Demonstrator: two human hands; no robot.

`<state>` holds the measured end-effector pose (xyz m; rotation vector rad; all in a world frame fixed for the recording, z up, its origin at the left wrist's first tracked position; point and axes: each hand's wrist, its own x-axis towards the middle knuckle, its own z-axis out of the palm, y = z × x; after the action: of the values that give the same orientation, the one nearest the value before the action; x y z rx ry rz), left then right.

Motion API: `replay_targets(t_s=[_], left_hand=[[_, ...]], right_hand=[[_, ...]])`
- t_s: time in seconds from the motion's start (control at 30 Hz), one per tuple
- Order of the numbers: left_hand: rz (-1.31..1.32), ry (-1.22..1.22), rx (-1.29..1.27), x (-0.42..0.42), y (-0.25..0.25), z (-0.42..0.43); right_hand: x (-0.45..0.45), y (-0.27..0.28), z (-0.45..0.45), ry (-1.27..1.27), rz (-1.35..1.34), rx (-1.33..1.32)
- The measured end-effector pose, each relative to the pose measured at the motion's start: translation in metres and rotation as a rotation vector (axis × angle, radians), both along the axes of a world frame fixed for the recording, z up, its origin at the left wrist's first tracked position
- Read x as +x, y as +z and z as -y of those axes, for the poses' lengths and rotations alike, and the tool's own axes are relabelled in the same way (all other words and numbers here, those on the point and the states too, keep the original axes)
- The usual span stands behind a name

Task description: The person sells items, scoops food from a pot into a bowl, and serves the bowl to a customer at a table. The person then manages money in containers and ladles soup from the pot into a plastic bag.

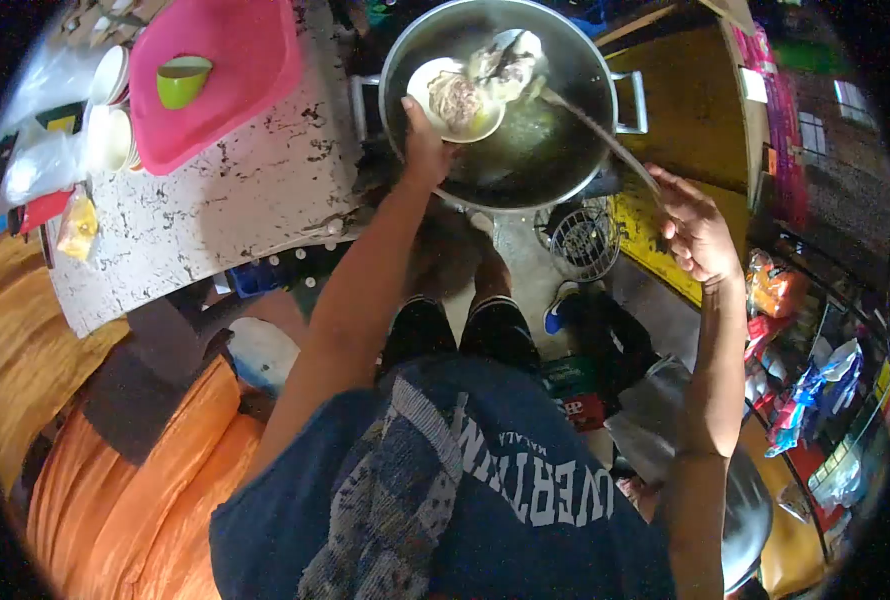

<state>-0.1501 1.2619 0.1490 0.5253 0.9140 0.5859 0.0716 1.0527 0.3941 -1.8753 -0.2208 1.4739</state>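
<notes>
A large metal pot [587, 165] with two side handles holds greenish broth. Over its left half, my left hand [427, 150] grips a white bowl [488, 124] by the rim, thumb on top. Pale brown, stringy-looking food [455, 98] lies in the bowl. My right hand [700, 228] pinches the end of a long-handled ladle [600, 132], which slants down to the left over the pot. At the ladle's far end, right beside the bowl, are pale and dark chunks [510, 65] that look like meat or bones. They partly hide the ladle's head.
Left of the pot, a worn white table [285, 190] carries a pink tray [250, 60] with a green cup [182, 83], stacked white bowls [110, 135] and plastic bags. A round fan-like grille [585, 245] stands below the pot. Another person's shoe [562, 308] is to the right.
</notes>
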Motion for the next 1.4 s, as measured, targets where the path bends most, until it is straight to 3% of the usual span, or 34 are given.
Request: replay_targets(t_s=[0.1, 0.17, 0.23, 0.4, 0.47, 0.77, 0.93, 0.97, 1.03, 1.17, 1.27, 1.3, 1.4], left_hand=[[-0.008, -0.090, -0.021, 0.010, 0.001, -0.006], [0.195, -0.041, -0.027, 0.016, -0.001, -0.010], [0.184, -0.073, -0.034, 0.013, -0.005, -0.013], [0.249, -0.027, 0.003, 0.012, -0.007, -0.008], [0.280, -0.011, 0.005, 0.014, -0.008, -0.008], [0.258, 0.060, 0.055, 0.017, -0.002, 0.002], [0.194, 0.133, 0.027, 0.018, -0.009, 0.005], [0.228, 0.132, 0.007, 0.019, -0.007, 0.006], [0.243, 0.120, 0.010, 0.017, -0.006, 0.003], [0.251, 0.086, 0.052, 0.006, -0.013, -0.005], [0.276, 0.101, 0.044, -0.004, -0.015, -0.008], [0.268, 0.121, 0.041, -0.010, -0.019, -0.008], [0.174, 0.135, 0.058, -0.020, -0.012, -0.010]], right_hand=[[-0.004, 0.006, -0.006, 0.082, 0.037, -0.019], [0.004, 0.000, -0.004, 0.167, 0.024, -0.031], [0.008, -0.026, 0.003, 0.385, 0.231, 0.143], [-0.005, -0.030, 0.006, 0.497, 0.624, 0.161], [-0.012, -0.035, 0.007, 0.652, 0.896, 0.207], [-0.039, -0.064, 0.015, 0.735, 1.180, 0.218], [-0.055, -0.074, 0.015, 0.956, 1.200, 0.002], [-0.056, -0.073, 0.014, 0.954, 1.201, -0.003], [-0.056, -0.071, 0.011, 0.818, 1.162, 0.308], [-0.049, -0.060, 0.005, 0.839, 1.119, 0.230], [-0.041, -0.056, 0.003, 0.600, 1.156, 0.185], [-0.036, -0.063, 0.006, 0.527, 1.199, 0.280], [-0.024, -0.079, 0.020, 0.516, 1.125, -0.031]])
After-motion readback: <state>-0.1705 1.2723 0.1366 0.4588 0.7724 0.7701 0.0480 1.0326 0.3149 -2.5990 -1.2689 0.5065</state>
